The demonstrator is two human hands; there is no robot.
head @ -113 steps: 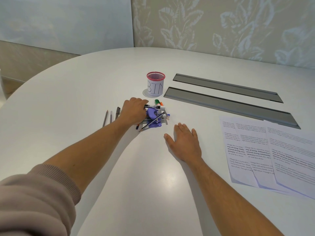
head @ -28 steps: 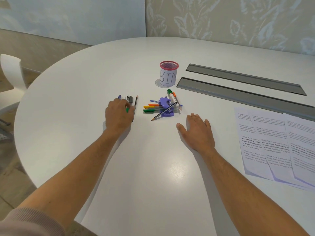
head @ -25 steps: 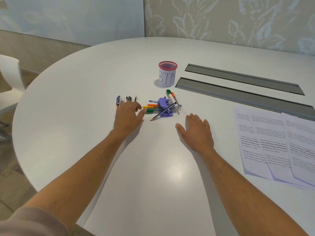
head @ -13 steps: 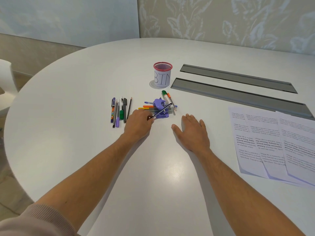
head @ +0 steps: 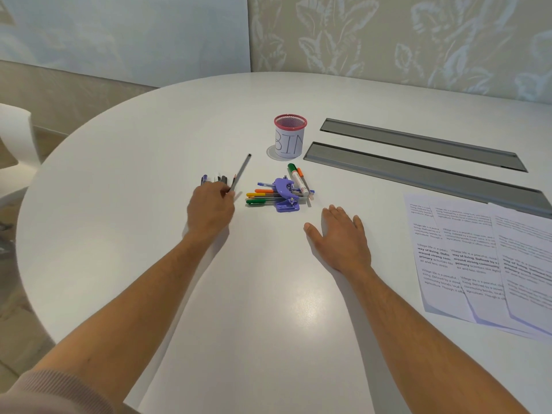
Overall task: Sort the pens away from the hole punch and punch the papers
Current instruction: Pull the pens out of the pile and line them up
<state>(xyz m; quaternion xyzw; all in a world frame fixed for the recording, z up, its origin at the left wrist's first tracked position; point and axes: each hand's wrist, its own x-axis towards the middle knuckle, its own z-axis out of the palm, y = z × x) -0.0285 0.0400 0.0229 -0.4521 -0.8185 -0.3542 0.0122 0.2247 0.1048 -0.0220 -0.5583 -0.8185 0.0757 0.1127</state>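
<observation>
White oval desk (head: 149, 264), patterned wall behind. Nearest: right hand (head: 340, 237) lies flat on the desk, fingers straight and slightly spread, holding nothing. Papers (head: 484, 258) fanned out at right, well apart from the punch; no holes visible, so punching judged not yet begun. Left hand (head: 210, 204) pinches a pencil (head: 240, 174) at its lower end, the pencil slanting up and away. Just beyond the knuckles, a sorted row (head: 215, 179) of pens, partly hidden by the hand. Punch (head: 285, 194) sits mid-desk with several pens (head: 263, 197) under and against it, plus a green marker (head: 298, 179) leaning on its far side. Sorting judged roughly half done. Farthest: cup (head: 289, 137) marked BIN, upright.
</observation>
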